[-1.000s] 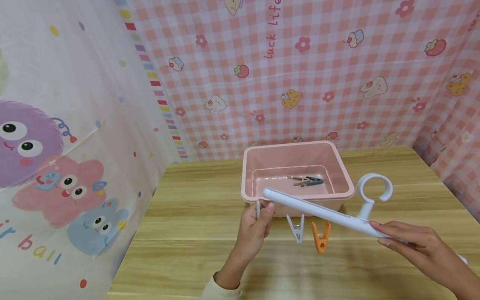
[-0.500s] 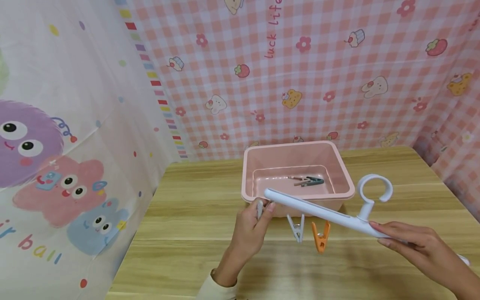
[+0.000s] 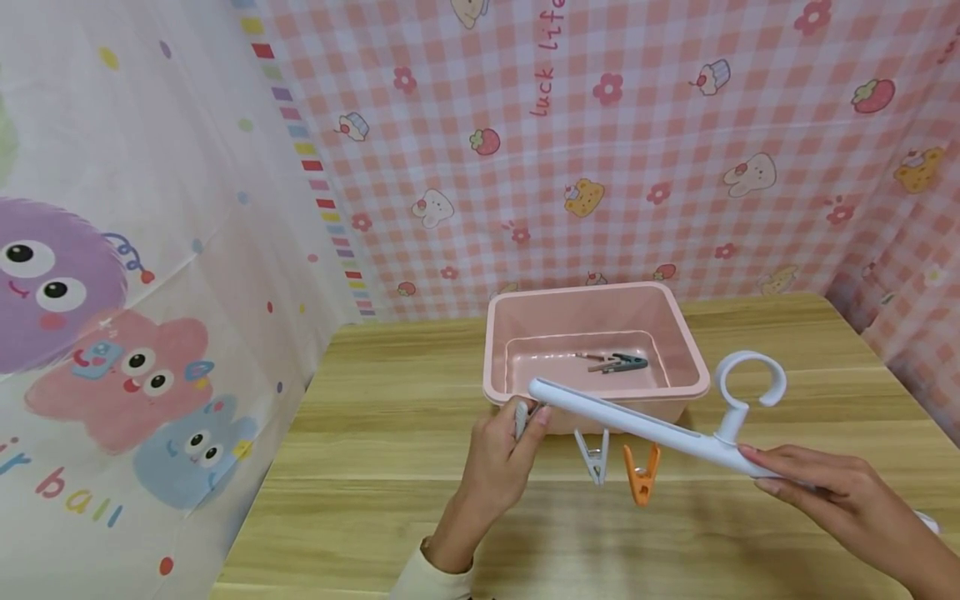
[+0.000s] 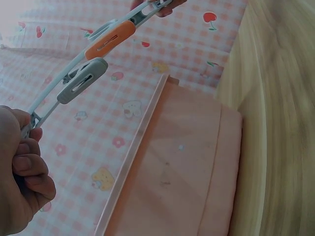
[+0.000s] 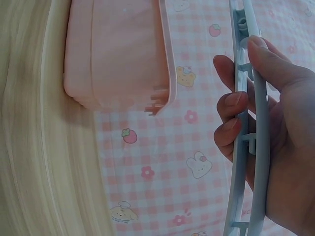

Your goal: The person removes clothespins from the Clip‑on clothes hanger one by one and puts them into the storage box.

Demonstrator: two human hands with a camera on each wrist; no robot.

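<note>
In the head view a light blue clothes hanger [image 3: 615, 414] with a round hook slants over the table. My right hand [image 3: 847, 492] holds it just right of the hook, fingers curled around its bars in the right wrist view. At the hanger's left end my left hand [image 3: 491, 462] pinches a grey clothespin [image 3: 521, 418], mostly covered by the fingers. From the hanger's bar hang another grey clothespin [image 3: 596, 460] and an orange clothespin [image 3: 642, 479]. The left wrist view also shows both, the orange clothespin [image 4: 110, 40] nearer the right hand.
Behind the hanger a pink plastic bin [image 3: 585, 308] stands on the wooden table [image 3: 375, 450]. Inside it lie a dark green clothespin [image 3: 626, 362] and at least one brownish one. A checked cloth [image 3: 480, 217] hangs behind, with a printed cloth [image 3: 247, 250] on the left.
My left hand has turned slightly, with its wrist shifting a little left, while still pinching the grey clothespin at the hanger's end. The right hand and hanger stay nearly still.
</note>
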